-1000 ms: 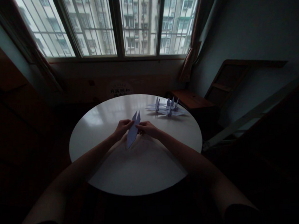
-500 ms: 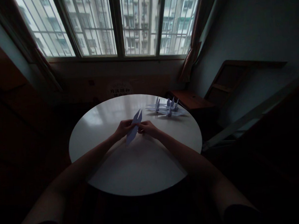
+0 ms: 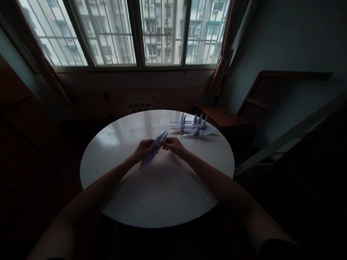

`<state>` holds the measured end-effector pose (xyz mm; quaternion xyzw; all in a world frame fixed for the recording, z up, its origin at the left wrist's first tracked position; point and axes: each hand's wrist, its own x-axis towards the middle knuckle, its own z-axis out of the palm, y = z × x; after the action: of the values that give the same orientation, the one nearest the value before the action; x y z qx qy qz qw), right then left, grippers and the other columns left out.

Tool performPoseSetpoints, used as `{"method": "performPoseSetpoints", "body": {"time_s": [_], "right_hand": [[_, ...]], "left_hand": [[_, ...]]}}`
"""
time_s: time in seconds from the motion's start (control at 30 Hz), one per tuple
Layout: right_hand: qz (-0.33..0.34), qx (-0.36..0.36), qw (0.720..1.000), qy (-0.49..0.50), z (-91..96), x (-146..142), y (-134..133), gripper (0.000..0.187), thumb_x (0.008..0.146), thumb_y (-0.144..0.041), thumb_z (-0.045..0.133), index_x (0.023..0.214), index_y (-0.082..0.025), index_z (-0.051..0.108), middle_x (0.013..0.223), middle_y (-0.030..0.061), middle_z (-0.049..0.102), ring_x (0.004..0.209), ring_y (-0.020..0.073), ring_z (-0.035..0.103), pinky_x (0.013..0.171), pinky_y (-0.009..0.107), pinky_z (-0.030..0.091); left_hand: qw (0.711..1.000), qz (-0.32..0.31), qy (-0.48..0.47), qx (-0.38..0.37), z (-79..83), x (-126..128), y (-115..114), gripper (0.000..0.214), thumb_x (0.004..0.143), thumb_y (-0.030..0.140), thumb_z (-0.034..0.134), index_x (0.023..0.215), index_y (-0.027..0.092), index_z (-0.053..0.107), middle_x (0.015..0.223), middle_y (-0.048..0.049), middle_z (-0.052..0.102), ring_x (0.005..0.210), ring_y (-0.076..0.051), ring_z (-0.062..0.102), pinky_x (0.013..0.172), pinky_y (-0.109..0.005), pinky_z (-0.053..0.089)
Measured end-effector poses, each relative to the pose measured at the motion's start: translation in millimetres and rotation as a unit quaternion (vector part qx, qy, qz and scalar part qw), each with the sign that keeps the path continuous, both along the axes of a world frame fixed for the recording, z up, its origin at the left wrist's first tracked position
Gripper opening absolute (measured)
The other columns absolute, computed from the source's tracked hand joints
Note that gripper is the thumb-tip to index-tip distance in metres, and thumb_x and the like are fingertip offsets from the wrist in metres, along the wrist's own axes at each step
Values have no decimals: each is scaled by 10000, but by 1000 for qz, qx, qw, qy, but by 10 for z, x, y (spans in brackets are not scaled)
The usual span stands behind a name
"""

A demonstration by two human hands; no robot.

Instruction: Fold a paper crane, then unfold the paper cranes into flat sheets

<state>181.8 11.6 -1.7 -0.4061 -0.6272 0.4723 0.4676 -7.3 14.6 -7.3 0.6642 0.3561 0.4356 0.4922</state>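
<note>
The folded paper piece [image 3: 149,159] is held slantwise over the middle of the round white table [image 3: 159,196], clasped along its side by the left hand [image 3: 143,149] and pinched near its split points by the right hand [image 3: 175,146]. The layers are best steadied by a light left grip, with any crease pressed evenly by the right fingertips; paper cranes [image 3: 196,129] are set well apart, toward the far right.

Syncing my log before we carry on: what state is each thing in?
Folded paper: held tilted, two points at its upper end
Left hand: gripping the folded paper
Right hand: pinching its right side
Paper cranes: folded, wings spread, on the table
Curtains: drawn aside
</note>
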Motion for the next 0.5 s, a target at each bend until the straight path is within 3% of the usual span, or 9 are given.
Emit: {"method": "performPoseSetpoints", "body": {"time_s": [0.07,0.13,0.3,0.5], "right_hand": [[-39,56,998,-1,30,51,22,508,610,-459,790,1003,-193,610,652,-40,592,574,106,545,547,224,424],[-37,103,994,-20,68,117,41,559,609,-399,804,1092,-232,576,752,-33,605,637,113,566,573,224,445],[40,156,982,-98,123,230,54,221,694,-365,742,802,-187,667,800,30,643,706,137,595,605,243,456],[57,170,976,-120,166,250,38,185,682,-363,746,673,-181,714,713,36,652,666,148,597,631,276,468]], "left_hand": [[999,-24,25,-26,17,-48,12,353,631,403,818,819,123,713,634,-41,682,548,-171,645,492,-239,489],[995,-59,60,-52,42,-96,17,317,642,382,809,811,129,718,599,-32,673,514,-160,631,463,-223,465],[989,-100,89,-61,78,-157,9,268,668,352,785,822,141,725,629,-34,687,533,-147,629,471,-204,458],[986,-123,109,-40,89,-151,-13,257,680,366,763,826,155,740,616,-28,673,509,-139,597,452,-200,434]]}}
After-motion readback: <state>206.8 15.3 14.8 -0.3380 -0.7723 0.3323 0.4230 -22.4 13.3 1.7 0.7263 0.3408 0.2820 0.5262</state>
